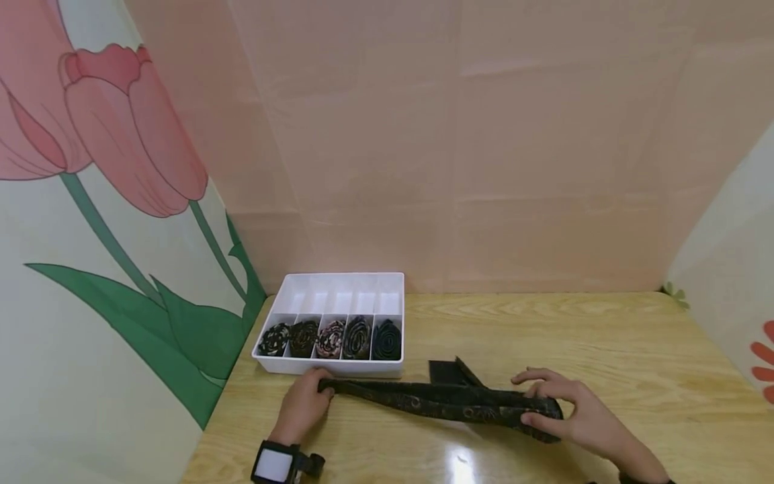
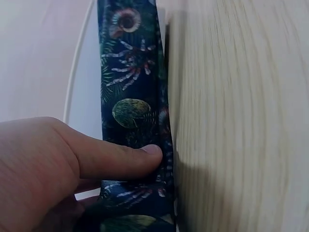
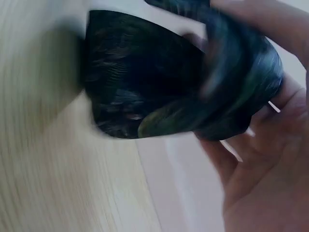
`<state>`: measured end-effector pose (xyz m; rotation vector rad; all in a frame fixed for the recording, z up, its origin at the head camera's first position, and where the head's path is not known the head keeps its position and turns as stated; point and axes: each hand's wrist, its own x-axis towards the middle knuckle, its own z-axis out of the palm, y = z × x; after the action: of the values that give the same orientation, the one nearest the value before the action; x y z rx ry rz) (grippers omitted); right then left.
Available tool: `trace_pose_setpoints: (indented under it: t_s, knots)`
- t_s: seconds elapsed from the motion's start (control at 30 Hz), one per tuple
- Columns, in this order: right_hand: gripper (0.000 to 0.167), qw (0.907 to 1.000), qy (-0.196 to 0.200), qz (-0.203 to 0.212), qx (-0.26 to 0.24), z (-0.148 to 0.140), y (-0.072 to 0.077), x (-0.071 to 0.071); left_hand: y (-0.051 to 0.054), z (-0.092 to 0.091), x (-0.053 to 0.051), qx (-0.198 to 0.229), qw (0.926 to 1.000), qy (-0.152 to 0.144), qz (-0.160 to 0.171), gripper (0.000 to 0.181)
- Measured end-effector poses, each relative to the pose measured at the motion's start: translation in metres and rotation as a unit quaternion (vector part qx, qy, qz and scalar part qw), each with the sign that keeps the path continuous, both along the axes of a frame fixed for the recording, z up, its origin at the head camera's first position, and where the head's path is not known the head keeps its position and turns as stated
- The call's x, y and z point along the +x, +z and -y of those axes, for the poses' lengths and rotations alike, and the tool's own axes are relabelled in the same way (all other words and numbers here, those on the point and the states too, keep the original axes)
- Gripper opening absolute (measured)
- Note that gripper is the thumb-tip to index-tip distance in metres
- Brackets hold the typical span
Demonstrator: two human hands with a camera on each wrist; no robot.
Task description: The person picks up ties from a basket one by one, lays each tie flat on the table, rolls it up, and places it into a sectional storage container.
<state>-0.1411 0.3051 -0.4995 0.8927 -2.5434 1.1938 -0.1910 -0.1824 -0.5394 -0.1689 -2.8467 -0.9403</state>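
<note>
A dark necktie (image 1: pixel 435 402) printed with spiders, shells and leaves stretches sideways between both hands, just in front of the white box. My left hand (image 1: pixel 304 405) pinches its left end; in the left wrist view the thumb (image 2: pixel 123 159) lies across the printed cloth (image 2: pixel 130 67). At the other end my right hand (image 1: pixel 574 410) holds a bunched, folded part between thumb and fingers. A short dark flap sticks up behind the middle of the tie. The right wrist view shows the looped cloth (image 3: pixel 145 77) blurred against the palm.
The white divided box (image 1: pixel 338 368) stands behind the left hand. Rolled patterned ties (image 1: pixel 358 338) fill its front row of compartments, and the back part shows bare white. A wood-grain table (image 1: pixel 544 336) extends right to a pinkish backdrop (image 1: pixel 484 168).
</note>
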Motion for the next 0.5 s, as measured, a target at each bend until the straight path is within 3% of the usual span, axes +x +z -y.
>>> trace_pose_setpoints:
  t_s: [0.1, 0.2, 0.37, 0.5]
  knots:
    - [0.032, 0.9937, 0.069, 0.058, -0.067, -0.001, 0.002, 0.004, 0.000, 0.004, -0.001, 0.006, 0.9999, 0.011, 0.006, 0.015]
    - [0.028, 0.9857, 0.097, 0.102, -0.092, -0.005, 0.004, 0.006, -0.002, 0.007, -0.002, 0.010, 0.9997, 0.020, 0.014, 0.014]
    - [0.026, 0.9691, 0.085, 0.208, -0.101, -0.018, 0.014, 0.010, -0.006, 0.013, -0.006, 0.009, 0.9993, 0.032, 0.019, 0.013]
    - [0.016, 0.9550, 0.070, 0.280, -0.069, -0.035, 0.025, 0.011, -0.005, 0.024, -0.007, 0.008, 0.9983, 0.054, 0.022, 0.012]
